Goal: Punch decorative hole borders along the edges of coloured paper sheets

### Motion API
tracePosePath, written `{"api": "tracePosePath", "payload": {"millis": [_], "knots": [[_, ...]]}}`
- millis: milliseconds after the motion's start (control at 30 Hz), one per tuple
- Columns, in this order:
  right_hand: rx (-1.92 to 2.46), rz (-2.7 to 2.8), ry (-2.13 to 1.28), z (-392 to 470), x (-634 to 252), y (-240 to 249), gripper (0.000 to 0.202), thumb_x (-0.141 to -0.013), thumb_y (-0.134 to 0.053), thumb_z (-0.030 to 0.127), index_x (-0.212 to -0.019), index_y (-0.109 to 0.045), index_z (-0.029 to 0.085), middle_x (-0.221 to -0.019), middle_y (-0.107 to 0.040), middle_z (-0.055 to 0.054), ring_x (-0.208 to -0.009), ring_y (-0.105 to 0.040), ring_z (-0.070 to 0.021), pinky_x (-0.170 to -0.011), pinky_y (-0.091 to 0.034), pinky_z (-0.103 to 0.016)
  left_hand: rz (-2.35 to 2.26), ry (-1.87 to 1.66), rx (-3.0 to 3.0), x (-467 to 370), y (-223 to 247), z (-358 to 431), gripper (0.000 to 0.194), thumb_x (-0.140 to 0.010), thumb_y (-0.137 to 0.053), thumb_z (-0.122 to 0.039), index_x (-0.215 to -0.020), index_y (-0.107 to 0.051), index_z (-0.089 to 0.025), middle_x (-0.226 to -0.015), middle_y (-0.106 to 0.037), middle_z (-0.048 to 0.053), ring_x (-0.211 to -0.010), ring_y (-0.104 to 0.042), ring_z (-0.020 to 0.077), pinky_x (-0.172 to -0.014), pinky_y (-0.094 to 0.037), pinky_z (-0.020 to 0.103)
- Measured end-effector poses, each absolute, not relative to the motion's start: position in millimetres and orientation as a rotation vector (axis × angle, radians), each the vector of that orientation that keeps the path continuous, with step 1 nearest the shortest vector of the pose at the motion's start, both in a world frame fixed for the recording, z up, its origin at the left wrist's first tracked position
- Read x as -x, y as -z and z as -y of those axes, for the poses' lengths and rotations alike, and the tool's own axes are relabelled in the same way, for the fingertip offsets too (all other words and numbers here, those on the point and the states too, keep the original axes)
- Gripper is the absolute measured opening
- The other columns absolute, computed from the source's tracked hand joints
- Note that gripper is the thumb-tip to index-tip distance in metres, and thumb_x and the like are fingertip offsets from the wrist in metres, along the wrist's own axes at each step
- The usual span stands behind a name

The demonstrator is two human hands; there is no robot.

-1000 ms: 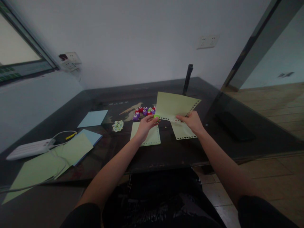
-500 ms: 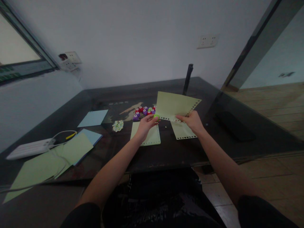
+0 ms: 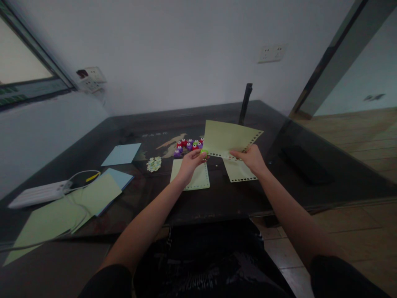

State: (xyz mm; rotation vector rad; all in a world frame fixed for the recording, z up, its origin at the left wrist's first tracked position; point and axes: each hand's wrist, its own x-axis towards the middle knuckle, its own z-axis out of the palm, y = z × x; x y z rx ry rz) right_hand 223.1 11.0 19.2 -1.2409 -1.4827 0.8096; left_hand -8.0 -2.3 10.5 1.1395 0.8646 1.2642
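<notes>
My left hand (image 3: 188, 165) is closed on a small green craft punch (image 3: 204, 152), which sits at the left corner of a pale green paper sheet (image 3: 228, 135). My right hand (image 3: 252, 158) pinches the same sheet by its lower edge, thumb on top, and holds it raised and tilted above the table. Small shaped holes run along the sheet's bottom and right edges. Under my left wrist lies another pale green sheet (image 3: 198, 180) with holes down its right side. A third punched sheet (image 3: 240, 171) lies partly hidden below the raised one.
Behind my left hand stand several red, purple and green punches (image 3: 189, 145). A heap of paper bits (image 3: 154, 164) lies left of them. Blue sheets (image 3: 121, 154), green sheets (image 3: 46, 219) and a white power strip (image 3: 40, 194) with cables occupy the left side; a black object (image 3: 305, 165) lies right.
Almost nothing differs. The raised sheet's left part has shifted very slightly left, while both hands keep their hold.
</notes>
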Motion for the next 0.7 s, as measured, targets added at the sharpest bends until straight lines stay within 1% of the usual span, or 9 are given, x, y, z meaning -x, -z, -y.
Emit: {"api": "tracePosePath", "payload": {"millis": [233, 400, 567, 700], "knots": [[1.238, 1.484, -0.8, -16.8, -224.9, -12.4, 0.028, -0.063, -0.073, 0.031, -0.081, -0.07, 0.01, -0.069, -0.068, -0.008, -0.057, -0.059, -0.018, -0.056, -0.048, -0.034, -0.861, -1.277, -1.142, 6.9, -10.3, 2.7, 0.028, -0.071, -0.072, -0.031, -0.093, -0.068, -0.014, -0.093, -0.069, 0.008, -0.084, -0.064, 0.0157, -0.084, -0.048, 0.033], [1.245, 1.476, -0.811, -16.3, -225.1, -12.3, 0.028, -0.063, -0.073, 0.031, -0.081, -0.07, 0.01, -0.072, -0.069, -0.01, -0.059, -0.06, -0.0192, -0.057, -0.049, -0.035, -0.852, -1.274, -1.159, 7.8, -8.5, 2.0, 0.028, -0.071, -0.072, -0.031, -0.094, -0.068, -0.015, -0.094, -0.069, 0.008, -0.085, -0.064, 0.0158, -0.084, -0.048, 0.033], [1.258, 1.472, -0.812, -16.3, -225.1, -12.0, 0.029, -0.063, -0.073, 0.032, -0.081, -0.07, 0.011, -0.069, -0.068, -0.009, -0.058, -0.06, -0.019, -0.057, -0.05, -0.035, -0.856, -1.279, -1.169, 8.0, -7.0, 1.5, 0.029, -0.072, -0.072, -0.032, -0.094, -0.068, -0.014, -0.094, -0.069, 0.008, -0.087, -0.064, 0.0166, -0.084, -0.048, 0.033], [1.24, 1.468, -0.815, -15.7, -224.4, -13.2, 0.031, -0.062, -0.074, 0.033, -0.082, -0.07, 0.01, -0.071, -0.069, -0.009, -0.06, -0.06, -0.019, -0.058, -0.05, -0.035, -0.864, -1.277, -1.178, 7.8, -6.7, 1.7, 0.031, -0.072, -0.071, -0.033, -0.096, -0.068, -0.014, -0.096, -0.069, 0.009, -0.088, -0.064, 0.0172, -0.085, -0.048, 0.034]]}}
